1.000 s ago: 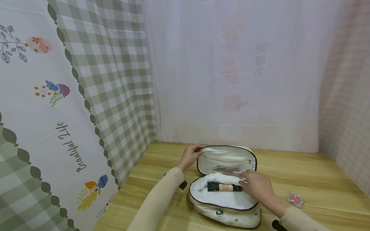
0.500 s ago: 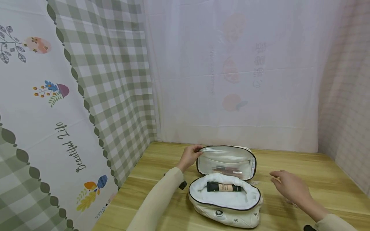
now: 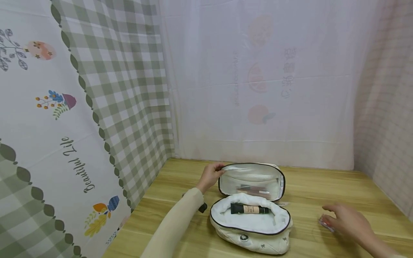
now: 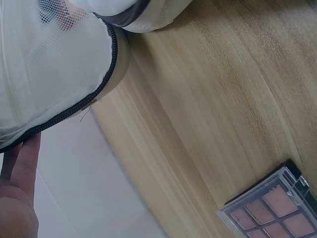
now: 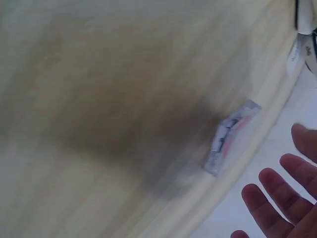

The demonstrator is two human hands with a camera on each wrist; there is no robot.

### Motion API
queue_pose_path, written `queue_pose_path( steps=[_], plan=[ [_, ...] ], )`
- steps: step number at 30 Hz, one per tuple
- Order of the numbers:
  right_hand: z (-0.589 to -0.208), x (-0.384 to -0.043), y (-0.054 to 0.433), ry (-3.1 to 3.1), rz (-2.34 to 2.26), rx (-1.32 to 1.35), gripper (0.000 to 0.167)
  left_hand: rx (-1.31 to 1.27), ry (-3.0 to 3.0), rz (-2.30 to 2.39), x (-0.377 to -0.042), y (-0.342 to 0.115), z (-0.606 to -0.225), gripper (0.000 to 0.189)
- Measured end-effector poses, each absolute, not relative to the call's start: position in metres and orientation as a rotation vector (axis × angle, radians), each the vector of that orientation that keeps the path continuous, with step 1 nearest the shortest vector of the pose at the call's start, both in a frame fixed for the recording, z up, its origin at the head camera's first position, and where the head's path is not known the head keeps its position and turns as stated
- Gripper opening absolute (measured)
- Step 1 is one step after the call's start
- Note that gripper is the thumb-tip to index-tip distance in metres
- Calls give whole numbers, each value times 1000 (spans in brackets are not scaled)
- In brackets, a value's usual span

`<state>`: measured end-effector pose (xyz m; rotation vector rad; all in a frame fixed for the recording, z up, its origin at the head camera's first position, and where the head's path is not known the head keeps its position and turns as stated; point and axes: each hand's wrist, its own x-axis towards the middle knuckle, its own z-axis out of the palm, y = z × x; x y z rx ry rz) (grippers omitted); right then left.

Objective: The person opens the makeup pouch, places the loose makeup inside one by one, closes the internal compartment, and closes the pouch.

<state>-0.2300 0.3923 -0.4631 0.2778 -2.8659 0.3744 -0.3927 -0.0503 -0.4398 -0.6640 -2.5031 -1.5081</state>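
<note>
Cream bag point(image 3: 253, 243), black-edged, white-lined; clear packet point(image 5: 229, 139), partly red.

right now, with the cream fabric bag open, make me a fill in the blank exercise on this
The left hand holds the raised lid of the cream bag, edged with a ____ zip.
A black-and-beige tube lies on the bag's ____ lining.
The right hand is near a small, flat packet, clear and ____.
A clear-lidded rectangular palette shows in the ____ wrist view.
Missing words: black; white; red; left.
</note>
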Motion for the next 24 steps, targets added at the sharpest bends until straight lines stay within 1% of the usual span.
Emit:
queue_pose_path(
  steps=[4,6,15,24],
  plan=[
    [-470,-227,396,-2899,380,262,43,-668,-2505,-1492,-394,-51,-441,18],
    [-473,-227,397,-2908,373,264,46,-673,-2505,-1489,-395,-51,-441,18],
    [-484,-229,405,-2920,339,258,43,-670,-2514,-1472,-397,-51,-443,17],
    [-489,-226,406,-2898,305,321,39,-667,-2514,-1482,-398,-51,-443,18]
  ],
)
